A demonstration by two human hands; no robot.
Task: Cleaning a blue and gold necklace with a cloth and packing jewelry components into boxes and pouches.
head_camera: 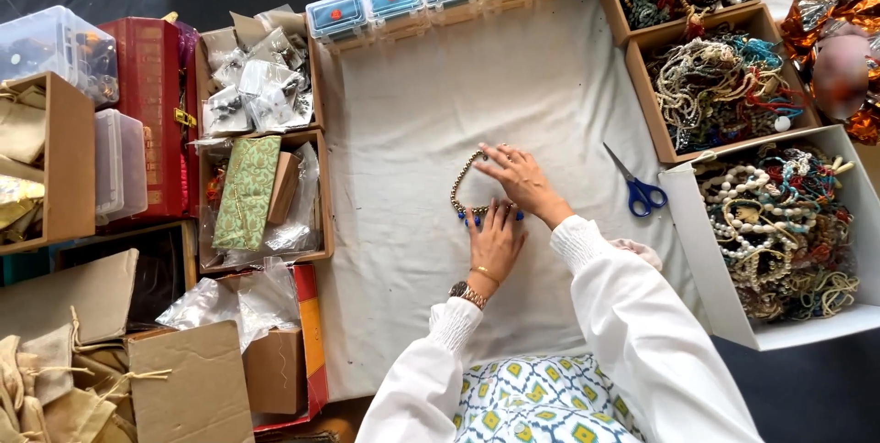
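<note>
Both hands flat on bead necklace, mid white cloth. Left hand fingers pin blue near end; right hand fingers spread, probably shaping loop. Scissors right.

Lower run of the bead necklace hidden under left hand fingers. Right hand covers its right side. Boxes of beads right of the hands: strands too tangled to separate. Top bead box cut off by frame edge.
</note>
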